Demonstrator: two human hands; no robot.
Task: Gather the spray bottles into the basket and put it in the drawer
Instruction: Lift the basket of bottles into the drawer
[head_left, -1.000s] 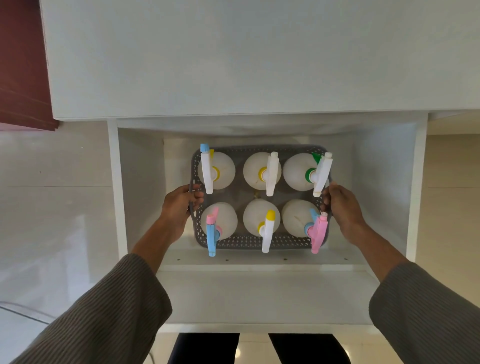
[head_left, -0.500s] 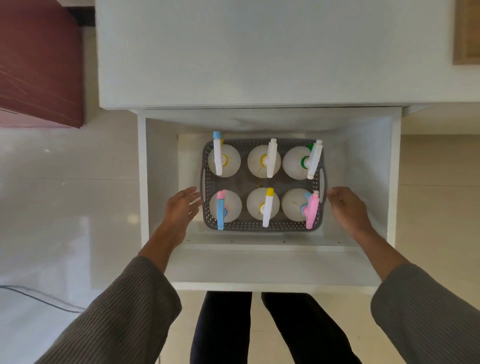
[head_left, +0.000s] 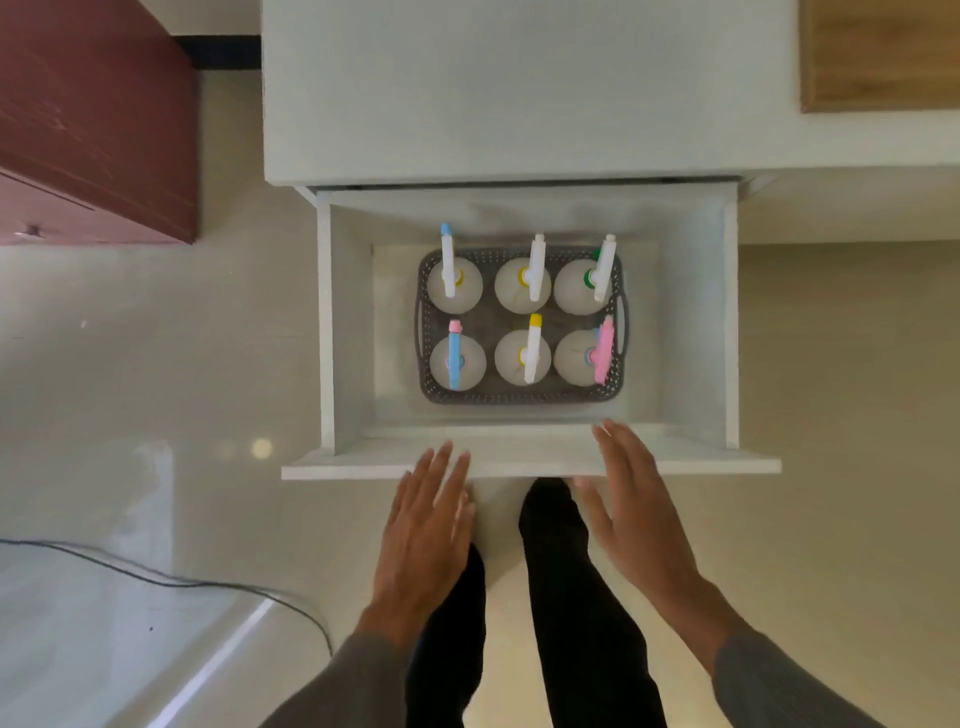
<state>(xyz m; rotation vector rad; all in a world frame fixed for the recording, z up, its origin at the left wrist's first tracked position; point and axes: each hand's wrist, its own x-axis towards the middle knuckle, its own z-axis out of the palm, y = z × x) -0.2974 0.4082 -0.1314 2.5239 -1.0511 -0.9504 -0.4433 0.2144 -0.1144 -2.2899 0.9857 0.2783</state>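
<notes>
A pale, glossy floor (head_left: 130, 364) runs under a white cabinet whose top (head_left: 519, 88) fills the upper part of the view, and its drawer (head_left: 530, 462) stands pulled fully out toward the person. The fingers (head_left: 441, 467) of the left hand (head_left: 423, 540) are spread flat and hold nothing, their tips at the drawer's front edge; the right hand (head_left: 639, 519) is likewise wide and empty, its tips lying over that same edge, though whether either truly presses on the board cannot be told. Beyond them the grey perforated basket (head_left: 519, 397) sits on the drawer floor, nearer the back wall than the front and well clear of both side walls, with six spray bottles (head_left: 522, 283) upright inside in two rows of three. The risk, as I judge it, lies in the closing push — the bottles are tall and their trigger heads stand high, so a hard shove could tip one or slide the basket, and a nozzle might catch the cabinet's upper edge. An uneven push could skew the drawer on its runners. A dark red cabinet (head_left: 98, 119) stands off to the left, a wooden board (head_left: 878, 52) lies at the table's far right corner, and a black cable (head_left: 156, 577) trails across the floor — something to trip on.
</notes>
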